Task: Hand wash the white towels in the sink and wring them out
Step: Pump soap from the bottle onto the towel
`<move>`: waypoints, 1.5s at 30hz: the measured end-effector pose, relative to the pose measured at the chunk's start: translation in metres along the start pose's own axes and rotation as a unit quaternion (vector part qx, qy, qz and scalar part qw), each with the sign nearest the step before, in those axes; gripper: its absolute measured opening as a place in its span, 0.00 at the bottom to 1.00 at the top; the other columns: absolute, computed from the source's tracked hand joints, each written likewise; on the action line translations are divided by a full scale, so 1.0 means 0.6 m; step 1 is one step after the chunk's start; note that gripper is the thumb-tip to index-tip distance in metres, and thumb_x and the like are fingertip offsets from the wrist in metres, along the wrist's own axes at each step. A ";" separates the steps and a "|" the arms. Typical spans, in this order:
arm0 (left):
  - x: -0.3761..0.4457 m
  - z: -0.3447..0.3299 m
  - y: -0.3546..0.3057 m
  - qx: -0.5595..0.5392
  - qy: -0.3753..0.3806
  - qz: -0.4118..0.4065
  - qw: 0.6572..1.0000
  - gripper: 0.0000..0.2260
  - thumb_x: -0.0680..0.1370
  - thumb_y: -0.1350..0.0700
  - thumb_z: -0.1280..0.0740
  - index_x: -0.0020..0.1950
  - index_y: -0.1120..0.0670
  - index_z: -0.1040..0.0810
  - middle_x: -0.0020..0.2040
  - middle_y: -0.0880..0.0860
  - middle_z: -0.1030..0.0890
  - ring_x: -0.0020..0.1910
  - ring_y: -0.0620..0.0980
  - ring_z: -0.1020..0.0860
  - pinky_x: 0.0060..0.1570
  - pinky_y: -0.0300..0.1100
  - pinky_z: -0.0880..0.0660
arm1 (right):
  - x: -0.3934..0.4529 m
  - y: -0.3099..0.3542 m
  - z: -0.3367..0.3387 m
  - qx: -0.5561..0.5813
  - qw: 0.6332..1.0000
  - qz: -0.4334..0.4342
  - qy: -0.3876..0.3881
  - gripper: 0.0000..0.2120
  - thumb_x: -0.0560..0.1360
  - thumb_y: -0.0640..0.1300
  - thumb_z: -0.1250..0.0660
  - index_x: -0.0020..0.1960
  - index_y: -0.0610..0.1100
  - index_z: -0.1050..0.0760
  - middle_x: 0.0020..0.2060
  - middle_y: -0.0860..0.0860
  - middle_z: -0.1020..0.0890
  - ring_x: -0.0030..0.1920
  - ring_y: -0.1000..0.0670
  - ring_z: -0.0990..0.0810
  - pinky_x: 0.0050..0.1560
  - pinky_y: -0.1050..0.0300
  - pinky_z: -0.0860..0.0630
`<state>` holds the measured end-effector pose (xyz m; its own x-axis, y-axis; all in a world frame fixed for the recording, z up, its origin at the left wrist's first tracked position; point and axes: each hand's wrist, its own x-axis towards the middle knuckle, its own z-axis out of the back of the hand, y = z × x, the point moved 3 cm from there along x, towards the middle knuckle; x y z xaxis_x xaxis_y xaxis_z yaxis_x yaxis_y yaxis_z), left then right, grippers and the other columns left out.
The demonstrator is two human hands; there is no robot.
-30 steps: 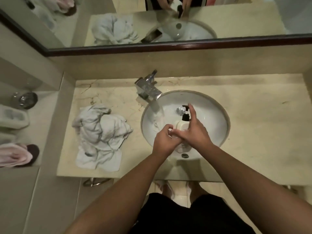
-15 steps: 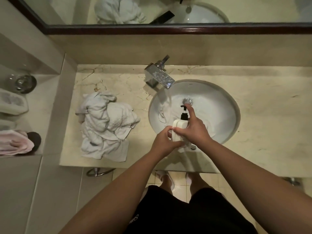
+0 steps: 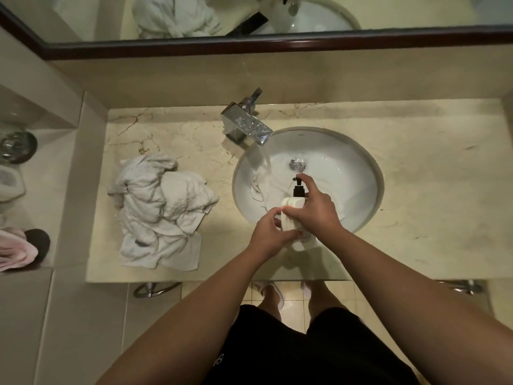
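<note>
Left hand (image 3: 270, 232) grip wraps white plastic pump bottle (image 3: 291, 218); right hand (image 3: 315, 209) grip holds it, forefinger on black pump. Risk: wet bottle slips into round white sink (image 3: 361, 173).

Chrome tap (image 3: 247, 125) (water running), wall mirror (image 3: 249, 15), pink cloth (image 3: 15, 250) on side ledge

A person stands in black shorts (image 3: 305, 354) bearing a small white logo (image 3: 219, 359) near the left hem, with both forearms bare and sleeveless to the frame's edge. The 2 feet wear pale slippers (image 3: 273, 293), and neither wrist carries jewellery.
</note>
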<state>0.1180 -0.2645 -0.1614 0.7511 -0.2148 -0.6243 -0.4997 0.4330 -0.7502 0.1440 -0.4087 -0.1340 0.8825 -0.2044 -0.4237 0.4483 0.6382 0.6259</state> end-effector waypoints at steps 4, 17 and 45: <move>0.005 -0.039 -0.013 0.014 0.027 0.007 1.000 0.28 0.66 0.52 0.20 0.62 0.45 0.26 0.49 0.53 0.18 0.47 0.53 0.17 0.47 0.58 0.18 | -0.009 -0.036 0.031 -0.003 1.000 -0.006 -0.028 0.36 0.68 0.54 0.24 0.71 0.59 0.37 0.52 0.49 0.17 0.49 0.42 0.20 0.47 0.51 0.23; 0.028 -0.151 -0.106 0.110 0.112 -0.039 0.987 0.27 0.64 0.48 0.20 0.60 0.46 0.26 0.48 0.52 0.19 0.47 0.53 0.18 0.48 0.58 0.19 | -0.043 -0.159 0.130 0.114 0.986 -0.073 -0.097 0.45 0.71 0.59 0.25 0.78 0.65 0.50 0.54 0.53 0.24 0.49 0.49 0.22 0.51 0.54 0.24; 0.339 -0.346 -0.400 0.093 0.003 -0.130 0.987 0.12 0.76 0.66 0.29 0.57 0.54 0.23 0.44 0.50 0.20 0.40 0.47 0.20 0.43 0.39 0.22 | 0.232 -0.330 0.447 0.211 0.973 -0.026 -0.087 0.19 0.71 0.49 0.22 0.56 0.53 0.27 0.44 0.52 0.23 0.37 0.58 0.21 0.36 0.64 0.27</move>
<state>0.3012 -0.5937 -0.1535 0.8406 -0.3452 -0.4174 -0.2020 0.5153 -0.8329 0.2161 -0.7626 -0.1411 0.8511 -0.3751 -0.3673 0.4791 0.2686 0.8357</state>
